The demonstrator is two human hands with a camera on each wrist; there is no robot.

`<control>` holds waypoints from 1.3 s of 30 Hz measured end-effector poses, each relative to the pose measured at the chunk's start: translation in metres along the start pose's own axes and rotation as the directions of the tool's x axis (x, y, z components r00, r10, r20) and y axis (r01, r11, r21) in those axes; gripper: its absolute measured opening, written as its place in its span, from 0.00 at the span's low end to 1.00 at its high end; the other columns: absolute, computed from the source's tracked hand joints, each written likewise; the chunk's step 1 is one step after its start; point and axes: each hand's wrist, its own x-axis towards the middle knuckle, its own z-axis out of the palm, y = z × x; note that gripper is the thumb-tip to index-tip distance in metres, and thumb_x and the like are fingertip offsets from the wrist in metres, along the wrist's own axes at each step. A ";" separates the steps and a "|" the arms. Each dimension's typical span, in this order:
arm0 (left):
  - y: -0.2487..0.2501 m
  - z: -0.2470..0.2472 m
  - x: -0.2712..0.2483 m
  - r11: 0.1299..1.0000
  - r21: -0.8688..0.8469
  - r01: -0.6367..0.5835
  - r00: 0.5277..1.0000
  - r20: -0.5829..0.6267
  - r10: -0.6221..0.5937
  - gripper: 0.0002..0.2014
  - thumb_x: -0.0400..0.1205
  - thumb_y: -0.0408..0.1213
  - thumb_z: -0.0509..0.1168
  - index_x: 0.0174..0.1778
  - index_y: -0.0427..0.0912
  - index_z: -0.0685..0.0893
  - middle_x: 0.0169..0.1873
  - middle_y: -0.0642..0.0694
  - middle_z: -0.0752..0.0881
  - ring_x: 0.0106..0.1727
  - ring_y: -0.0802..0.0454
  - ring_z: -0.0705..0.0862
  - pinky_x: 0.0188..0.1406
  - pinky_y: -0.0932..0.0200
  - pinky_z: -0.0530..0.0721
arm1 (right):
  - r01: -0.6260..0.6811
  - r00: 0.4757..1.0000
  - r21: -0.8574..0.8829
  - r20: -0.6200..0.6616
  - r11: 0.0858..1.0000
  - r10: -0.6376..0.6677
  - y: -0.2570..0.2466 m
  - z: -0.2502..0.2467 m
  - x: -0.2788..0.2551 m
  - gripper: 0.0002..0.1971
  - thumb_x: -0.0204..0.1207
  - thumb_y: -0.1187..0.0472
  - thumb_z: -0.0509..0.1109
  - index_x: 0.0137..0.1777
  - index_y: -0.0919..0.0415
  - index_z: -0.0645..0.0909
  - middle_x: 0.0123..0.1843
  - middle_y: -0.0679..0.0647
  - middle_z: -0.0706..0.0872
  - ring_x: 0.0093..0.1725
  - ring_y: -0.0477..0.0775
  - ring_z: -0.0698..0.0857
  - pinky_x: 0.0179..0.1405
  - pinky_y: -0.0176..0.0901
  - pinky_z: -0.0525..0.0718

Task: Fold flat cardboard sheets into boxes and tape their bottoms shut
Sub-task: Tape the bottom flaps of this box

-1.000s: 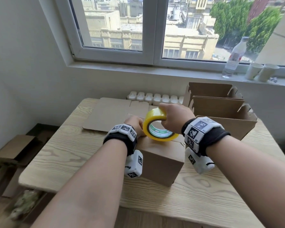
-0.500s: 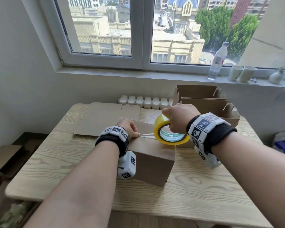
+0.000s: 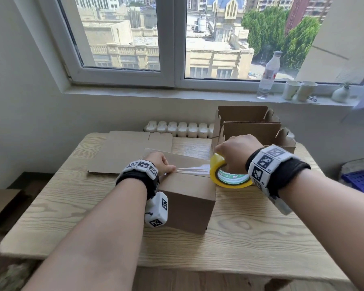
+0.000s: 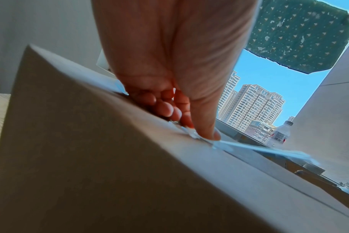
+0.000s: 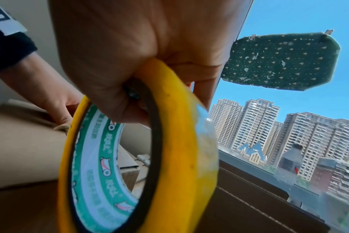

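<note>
A folded brown cardboard box (image 3: pixel 187 206) stands on the wooden table (image 3: pixel 261 238). My left hand (image 3: pixel 159 164) rests on the box's top left edge, and in the left wrist view its thumb and curled fingers (image 4: pixel 205 126) hold the tape end (image 4: pixel 191 134) down on the box (image 4: pixel 90 157). My right hand (image 3: pixel 235 152) grips the yellow tape roll (image 3: pixel 229 175) just past the box's right edge. A clear strip of tape (image 3: pixel 191 170) stretches between the hands over the box top. The right wrist view shows my fingers hooked through the roll (image 5: pixel 179 157).
A flat cardboard sheet (image 3: pixel 122 154) lies at the table's back left. Two open folded boxes (image 3: pixel 250 131) stand at the back right, close behind my right hand. A bottle (image 3: pixel 268 76) and cups (image 3: pixel 298 90) are on the windowsill. A blue crate (image 3: pixel 361 179) sits to the right of the table.
My right hand has drawn the roll to the right, off the box top, pulling out a longer strip of tape. My left hand has stayed on the tape end.
</note>
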 end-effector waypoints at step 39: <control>0.018 0.005 -0.003 0.971 0.237 -0.002 0.999 -0.041 0.012 0.28 0.67 0.66 0.73 0.47 0.46 0.80 0.47 0.48 0.84 0.47 0.51 0.77 0.44 0.58 0.73 | -0.156 0.984 0.129 0.105 0.979 0.143 -0.008 0.078 -0.014 0.08 0.79 0.58 0.64 0.47 0.54 0.64 0.51 0.52 0.84 0.49 0.58 0.84 0.38 0.45 0.72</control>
